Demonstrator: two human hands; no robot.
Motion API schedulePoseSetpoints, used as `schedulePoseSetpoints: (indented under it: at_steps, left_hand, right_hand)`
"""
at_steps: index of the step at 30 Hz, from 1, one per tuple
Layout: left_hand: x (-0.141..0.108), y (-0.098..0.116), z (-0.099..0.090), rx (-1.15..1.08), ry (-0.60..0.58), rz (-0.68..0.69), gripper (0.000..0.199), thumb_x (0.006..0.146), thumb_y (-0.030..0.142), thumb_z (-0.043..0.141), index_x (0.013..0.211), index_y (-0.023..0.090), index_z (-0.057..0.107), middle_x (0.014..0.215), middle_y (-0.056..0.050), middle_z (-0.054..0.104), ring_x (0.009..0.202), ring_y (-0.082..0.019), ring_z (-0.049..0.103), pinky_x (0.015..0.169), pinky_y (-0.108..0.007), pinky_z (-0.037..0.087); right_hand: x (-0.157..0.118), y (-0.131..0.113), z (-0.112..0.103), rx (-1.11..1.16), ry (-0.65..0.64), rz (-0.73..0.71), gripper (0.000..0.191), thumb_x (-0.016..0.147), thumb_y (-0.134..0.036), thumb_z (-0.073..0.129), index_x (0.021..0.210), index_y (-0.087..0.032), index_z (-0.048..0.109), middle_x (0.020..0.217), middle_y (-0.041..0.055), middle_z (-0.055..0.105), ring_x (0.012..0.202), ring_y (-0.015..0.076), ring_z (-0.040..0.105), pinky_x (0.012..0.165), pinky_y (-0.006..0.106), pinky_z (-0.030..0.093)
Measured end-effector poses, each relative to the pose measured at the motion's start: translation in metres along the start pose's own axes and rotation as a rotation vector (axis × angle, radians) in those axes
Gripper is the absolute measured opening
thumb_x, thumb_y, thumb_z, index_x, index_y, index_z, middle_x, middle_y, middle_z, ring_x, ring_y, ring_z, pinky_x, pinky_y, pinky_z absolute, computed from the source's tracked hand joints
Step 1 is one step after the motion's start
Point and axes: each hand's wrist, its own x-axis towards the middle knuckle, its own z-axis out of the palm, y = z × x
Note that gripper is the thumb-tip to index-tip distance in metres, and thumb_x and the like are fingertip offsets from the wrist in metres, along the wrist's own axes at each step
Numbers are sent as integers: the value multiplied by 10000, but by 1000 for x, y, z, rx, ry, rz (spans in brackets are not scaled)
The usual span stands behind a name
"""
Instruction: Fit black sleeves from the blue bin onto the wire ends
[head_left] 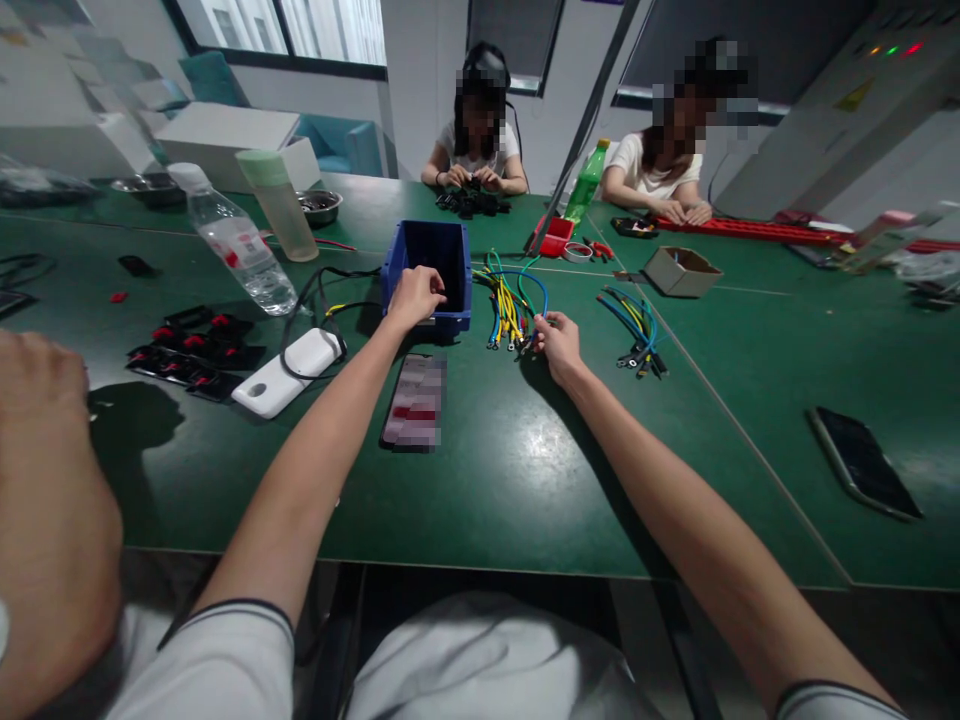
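My left hand [417,296] reaches over the near part of a blue plastic bin [391,285], its fingers curled together; anything between the fingertips is too small or hidden to make out. My right hand [557,343] is closed on the end of a cable at the right side of a loose bundle of short cables [508,312]. These are yellow, blue and green, with metal ring lugs at their near ends. A second small group of cables [637,325] with dark ends lies to the right of that hand.
A lit phone [414,402] lies before the bin, a white power bank [289,372] with a black cord left of it. Black-and-red parts [196,345], a water bottle [240,250], a cardboard box [681,272] and another phone [862,462] surround. Two people sit opposite; another person's arm [52,500] is at left.
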Motion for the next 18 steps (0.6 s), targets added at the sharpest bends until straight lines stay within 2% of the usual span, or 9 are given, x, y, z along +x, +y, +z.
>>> schedulePoseSetpoints:
  at_steps: [10,15,18]
  left_hand:
    - [-5,5,-5,45,39,12,227,639,259,763,828,187,660,822,-46,677,773,-194,616,664,-284,450]
    - [-6,6,-5,62,68,5,214,635,261,764,804,189,655,806,-55,679,742,-201,619,636,-293,447]
    - [-5,6,-3,63,84,9,205,644,264,759,807,195,656,805,-59,678,757,-213,623,654,-308,455]
  right_hand:
    - [-4,-1,-5,-18,54,-96,298,692,-426,662,836,-220,502,564,-73,480,438,86,443,398,209,393]
    - [1,-9,-10,0,28,-125,326,673,-424,689,845,-224,498,579,-75,502,435,84,453,392,205,391]
    - [-5,-14,-17,10,16,-138,329,672,-431,694,837,-222,502,588,-76,505,427,76,446,390,202,389]
